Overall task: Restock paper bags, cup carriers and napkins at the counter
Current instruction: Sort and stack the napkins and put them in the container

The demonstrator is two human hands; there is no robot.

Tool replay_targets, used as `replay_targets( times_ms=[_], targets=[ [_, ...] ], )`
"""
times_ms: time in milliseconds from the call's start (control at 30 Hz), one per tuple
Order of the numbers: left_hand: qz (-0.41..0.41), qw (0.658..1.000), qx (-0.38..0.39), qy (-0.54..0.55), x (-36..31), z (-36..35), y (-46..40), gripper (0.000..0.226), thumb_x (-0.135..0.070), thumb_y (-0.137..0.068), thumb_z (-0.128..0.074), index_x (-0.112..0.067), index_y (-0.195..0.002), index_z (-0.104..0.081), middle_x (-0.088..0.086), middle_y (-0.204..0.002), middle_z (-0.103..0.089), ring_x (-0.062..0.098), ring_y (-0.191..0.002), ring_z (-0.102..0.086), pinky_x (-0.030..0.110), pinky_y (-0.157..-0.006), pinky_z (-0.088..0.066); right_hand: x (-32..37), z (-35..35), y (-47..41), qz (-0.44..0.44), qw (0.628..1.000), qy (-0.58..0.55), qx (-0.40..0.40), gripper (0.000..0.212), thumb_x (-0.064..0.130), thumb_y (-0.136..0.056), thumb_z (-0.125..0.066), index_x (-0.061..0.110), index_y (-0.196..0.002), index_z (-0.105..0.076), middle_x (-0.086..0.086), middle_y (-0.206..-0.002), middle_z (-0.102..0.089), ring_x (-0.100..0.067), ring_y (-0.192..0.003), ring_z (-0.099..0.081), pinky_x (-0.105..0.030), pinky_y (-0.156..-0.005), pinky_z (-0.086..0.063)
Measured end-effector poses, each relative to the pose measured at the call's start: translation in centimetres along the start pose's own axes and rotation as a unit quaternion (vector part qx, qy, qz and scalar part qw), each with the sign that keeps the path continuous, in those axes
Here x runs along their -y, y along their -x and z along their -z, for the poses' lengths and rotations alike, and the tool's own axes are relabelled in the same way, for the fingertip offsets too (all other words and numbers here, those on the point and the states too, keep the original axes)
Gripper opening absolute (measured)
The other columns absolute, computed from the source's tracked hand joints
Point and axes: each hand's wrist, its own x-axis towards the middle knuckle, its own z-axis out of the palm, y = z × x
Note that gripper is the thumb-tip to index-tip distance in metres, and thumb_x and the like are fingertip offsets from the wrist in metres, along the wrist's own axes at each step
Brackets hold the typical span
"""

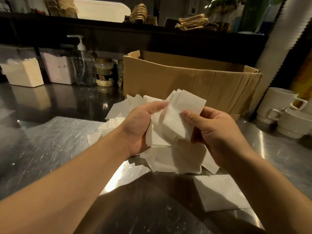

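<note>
hands (177, 130) grip napkins (175, 120) together above the counter (50, 144), cardboard box (185, 78) just behind.

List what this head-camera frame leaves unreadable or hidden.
- Open brown cardboard box: contents hidden by its near wall.
- Glass jar with dark label: print too small.
- White paper napkins: count hidden by overlap, left hand and right hand.
- Stacked white ceramic cups: cut by right edge.

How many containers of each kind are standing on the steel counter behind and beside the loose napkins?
Cardboard box: 1
Clear pump bottle: 1
Labelled jars: 2
Clear storage bins: 2
White mugs, right edge: 2 that can be told apart
Total: 8
</note>
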Motion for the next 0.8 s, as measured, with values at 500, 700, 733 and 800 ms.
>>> replay_targets(
  times_ms=[500, 700, 733, 800],
  targets=[
    [0.016, 0.999, 0.037, 0.014, -0.2, 0.1, 0.3, 0.063, -0.063, -0.098, -0.043, -0.017, -0.135, -0.065, 0.014, -0.121, -0.067, 0.034, -0.115, -0.063, 0.052, -0.106, -0.046, 0.5, 0.4, 0.1, -0.032, 0.994, -0.097, 0.033, 0.017, 0.032, -0.09, -0.071, 0.025, -0.106, -0.069, 0.001, -0.099, -0.075, -0.025, -0.105, -0.069, -0.039, -0.086, -0.06],
    [0.017, 0.999, 0.038, 0.011, 0.0, 0.0, 0.5, 0.055, -0.06, -0.101, -0.039, -0.027, -0.095, -0.082, 0.004, -0.089, -0.074, 0.022, -0.082, -0.074, 0.036, -0.067, -0.062, 0.9, 0.4, 0.3, -0.014, 0.991, -0.064, 0.113, 0.032, 0.035, -0.08, -0.075, 0.018, -0.106, -0.069, 0.002, -0.096, -0.075, -0.016, -0.092, -0.074, -0.032, -0.07, -0.062],
    [0.019, 0.999, 0.042, 0.018, 0.1, -0.1, 0.5, 0.057, -0.058, -0.102, -0.037, -0.027, -0.087, -0.083, 0.004, -0.083, -0.075, 0.02, -0.075, -0.075, 0.034, -0.061, -0.062, 0.7, 0.2, 0.4, -0.012, 0.993, -0.048, 0.111, 0.026, 0.033, -0.082, -0.073, 0.018, -0.102, -0.069, 0.004, -0.09, -0.074, -0.013, -0.085, -0.074, -0.03, -0.063, -0.061],
    [0.026, 0.998, 0.049, 0.028, 0.1, -0.3, 0.6, 0.054, -0.059, -0.102, -0.036, -0.028, -0.096, -0.079, 0.005, -0.084, -0.076, 0.022, -0.077, -0.076, 0.035, -0.062, -0.063, 0.3, -0.2, 0.6, 0.0, 0.996, -0.008, 0.091, 0.015, 0.029, -0.089, -0.072, 0.02, -0.1, -0.068, 0.006, -0.087, -0.074, -0.011, -0.076, -0.073, -0.032, -0.059, -0.062]
  ],
)
